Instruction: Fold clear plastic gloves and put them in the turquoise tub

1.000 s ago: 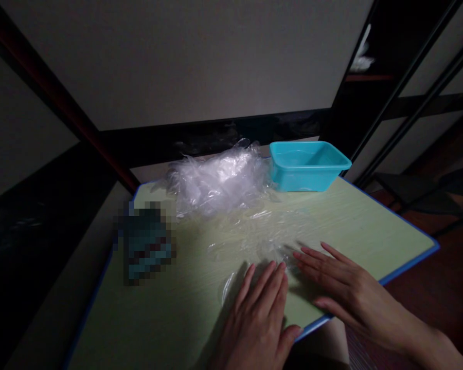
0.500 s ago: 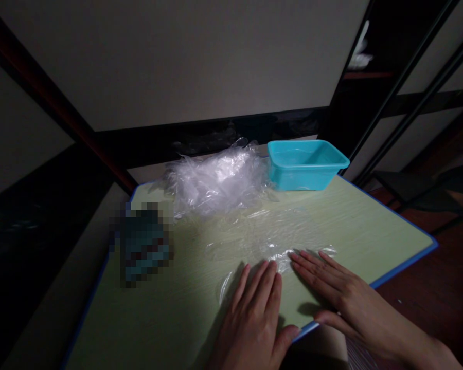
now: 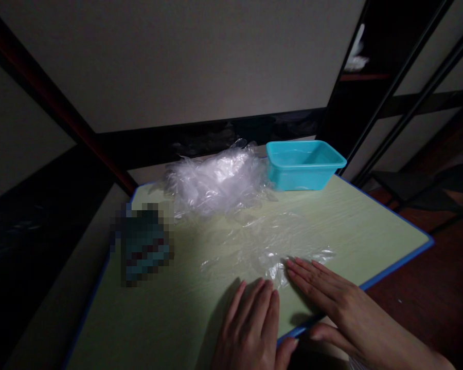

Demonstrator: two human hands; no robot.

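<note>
A thin, clear, crinkled piece of plastic film is spread over the near middle of the table; its exact outline is hard to make out. My right hand lies palm down, fingers outstretched, with its fingertips on the near edge of the film. Beside it, at the table's front, my left hand is flat with its fingers extended, just short of the film. Neither hand grips anything. Behind the film rises a loose heap of similar clear plastic.
A turquoise plastic bin stands at the back right of the pale green table, which has a blue rim. A pixelated item sits on the left. Cabinet panels rise behind, and a dark stool stands at right.
Both hands have drawn slightly back toward the table's near edge. The film has shifted a little, and the curved loop by my left hand no longer shows.
</note>
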